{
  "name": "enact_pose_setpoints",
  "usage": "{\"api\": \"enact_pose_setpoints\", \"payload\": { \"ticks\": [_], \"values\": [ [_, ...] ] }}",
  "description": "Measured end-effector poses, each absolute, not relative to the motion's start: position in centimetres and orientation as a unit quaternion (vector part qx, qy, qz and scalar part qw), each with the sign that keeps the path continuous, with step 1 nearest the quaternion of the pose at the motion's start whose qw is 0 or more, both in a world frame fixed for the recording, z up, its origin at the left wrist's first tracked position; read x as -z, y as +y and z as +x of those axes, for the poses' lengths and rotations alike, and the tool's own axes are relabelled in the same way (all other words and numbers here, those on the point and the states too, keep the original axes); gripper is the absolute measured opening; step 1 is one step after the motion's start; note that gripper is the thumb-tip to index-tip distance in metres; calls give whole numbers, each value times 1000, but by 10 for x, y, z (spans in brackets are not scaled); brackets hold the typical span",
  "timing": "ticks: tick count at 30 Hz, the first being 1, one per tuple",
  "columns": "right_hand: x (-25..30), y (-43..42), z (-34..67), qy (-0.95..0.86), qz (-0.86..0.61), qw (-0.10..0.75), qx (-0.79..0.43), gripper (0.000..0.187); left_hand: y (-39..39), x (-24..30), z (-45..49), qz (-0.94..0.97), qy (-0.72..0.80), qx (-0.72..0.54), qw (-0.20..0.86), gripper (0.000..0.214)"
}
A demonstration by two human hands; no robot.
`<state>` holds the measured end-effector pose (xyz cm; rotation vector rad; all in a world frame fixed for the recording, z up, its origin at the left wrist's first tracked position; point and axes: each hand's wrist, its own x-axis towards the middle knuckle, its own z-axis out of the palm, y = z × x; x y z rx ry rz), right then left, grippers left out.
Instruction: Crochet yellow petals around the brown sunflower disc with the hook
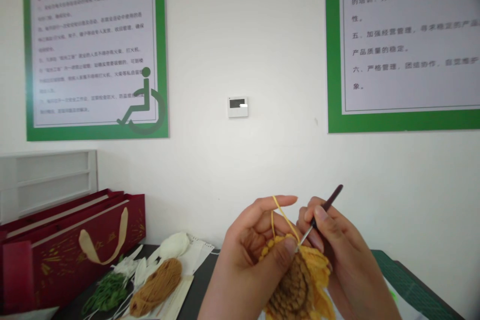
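A round crocheted piece [290, 287] with a brown centre and yellow petals hangs between my hands, low in the view. My left hand [258, 255] pinches its upper edge between thumb and fingers. Yellow yarn [285, 217] loops over the raised left index finger and runs down to the edge of the piece. My right hand [333, 240] grips a crochet hook [332, 198] with a dark handle like a pen. The hook's metal tip meets the yellow edge beside my left thumb; the exact stitch is too small to make out.
Dark red gift bags [90, 250] stand at the left. Near them lie a brown yarn skein [157, 285], green yarn [107, 292] and white yarn [174, 245] on the dark table. A green cutting mat [408, 285] is at the right. Behind is a wall with framed posters.
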<state>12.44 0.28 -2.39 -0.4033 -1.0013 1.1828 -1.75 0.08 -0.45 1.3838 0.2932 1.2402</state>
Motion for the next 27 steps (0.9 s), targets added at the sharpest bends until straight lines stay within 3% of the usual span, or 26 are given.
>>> {"api": "enact_pose_setpoints", "payload": {
  "ticks": [4, 9, 12, 19, 24, 27],
  "values": [
    [29, 10, 128, -494, -153, 704, -487, 33, 2, 6, -15, 583, 129, -565, 569, 40],
    [37, 20, 132, -636, -165, 723, -213, 7, 4, 9, -12, 562, 108, -591, 569, 48],
    [39, 22, 131, -642, -180, 733, -131, 10, 4, 10, -11, 549, 108, -595, 577, 52],
    [37, 22, 133, -640, -178, 738, -120, 10, 10, 14, -13, 570, 120, -590, 559, 56],
    [35, 25, 139, -655, -180, 705, -205, 8, 14, 14, -24, 688, 212, -576, 388, 58],
    [35, 27, 143, -660, -185, 674, -276, 8, 16, 12, -29, 722, 240, -551, 343, 58]
  ]
}}
